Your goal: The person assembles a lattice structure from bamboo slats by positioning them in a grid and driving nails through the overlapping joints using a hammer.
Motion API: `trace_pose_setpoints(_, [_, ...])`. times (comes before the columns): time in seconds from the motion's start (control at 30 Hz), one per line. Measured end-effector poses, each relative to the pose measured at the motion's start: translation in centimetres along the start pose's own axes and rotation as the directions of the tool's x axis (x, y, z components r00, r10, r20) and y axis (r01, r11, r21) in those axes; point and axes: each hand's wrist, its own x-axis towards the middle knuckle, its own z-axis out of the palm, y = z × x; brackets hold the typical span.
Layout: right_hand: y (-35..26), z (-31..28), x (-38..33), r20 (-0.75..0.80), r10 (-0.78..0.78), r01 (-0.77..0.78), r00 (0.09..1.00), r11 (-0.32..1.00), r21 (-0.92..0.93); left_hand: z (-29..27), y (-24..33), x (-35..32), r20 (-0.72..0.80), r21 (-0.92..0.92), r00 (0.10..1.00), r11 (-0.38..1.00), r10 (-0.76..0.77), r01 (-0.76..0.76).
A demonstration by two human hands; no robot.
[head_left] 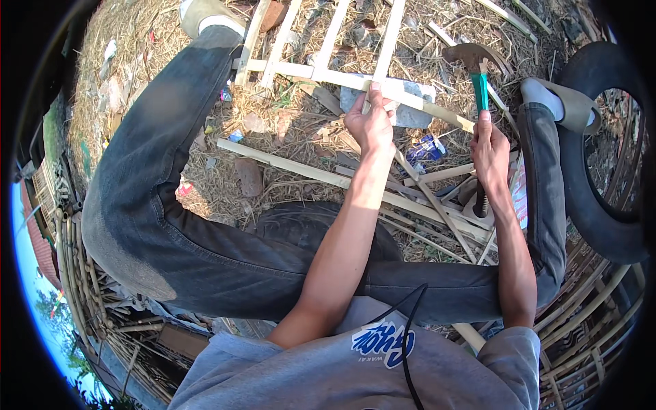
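Note:
My left hand (372, 123) is closed on a pale bamboo slat (307, 70) that runs crosswise, pinching it where an upright slat (389, 42) meets it. Several more upright slats cross the same piece farther left, like a frame or fence panel. Under the joint lies a flat grey stone block (415, 116). In my right hand (490, 157) is a claw hammer (480, 89) with a green and black handle and a rusty brown head, held upright with the head away from me. The hammer head is apart from the slats, to the right of the joint.
Loose bamboo strips (287, 164) lie across the straw-covered ground (205, 171) before me. A black tyre (574, 164) stands at the right by my foot. Blue crumpled wrapper (427, 148) and brick pieces (249, 178) are scattered about. Stacked bamboo (75, 260) is at the left edge.

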Motion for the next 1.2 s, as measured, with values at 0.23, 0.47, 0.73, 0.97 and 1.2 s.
trace_pose_setpoints(0.23, [0.8, 0.6, 0.2, 0.022, -0.044, 0.046, 0.999, 0.996, -0.076, -1.6, -1.2, 0.4, 0.095, 0.245, 0.992, 0.968, -0.081, 0.055])
trace_pose_setpoints(0.47, [0.7, 3.2, -1.8, 0.099, -0.013, 0.033, 0.995, 0.977, -0.211, -4.6, -1.0, 0.2, 0.093, 0.372, 0.991, 0.926, -0.101, 0.059])
trace_pose_setpoints(0.73, [0.4, 4.3, -2.3, 0.207, -0.002, 0.033, 0.978, 0.989, -0.147, -3.2, -1.1, 0.1, 0.245, 0.096, 0.969, 0.995, -0.024, 0.000])
trace_pose_setpoints(0.97, [-1.2, 3.4, -2.1, 0.144, -0.040, 0.052, 0.989, 0.996, -0.077, -1.3, 1.1, -1.1, 0.341, 0.006, 0.931, 0.991, 0.127, -0.137])
trace_pose_setpoints(1.2, [-1.6, 4.3, -0.2, 0.092, -0.069, 0.079, 0.993, 0.991, -0.105, -2.6, 1.2, -0.2, 0.315, -0.083, 0.935, 0.986, 0.162, -0.143])
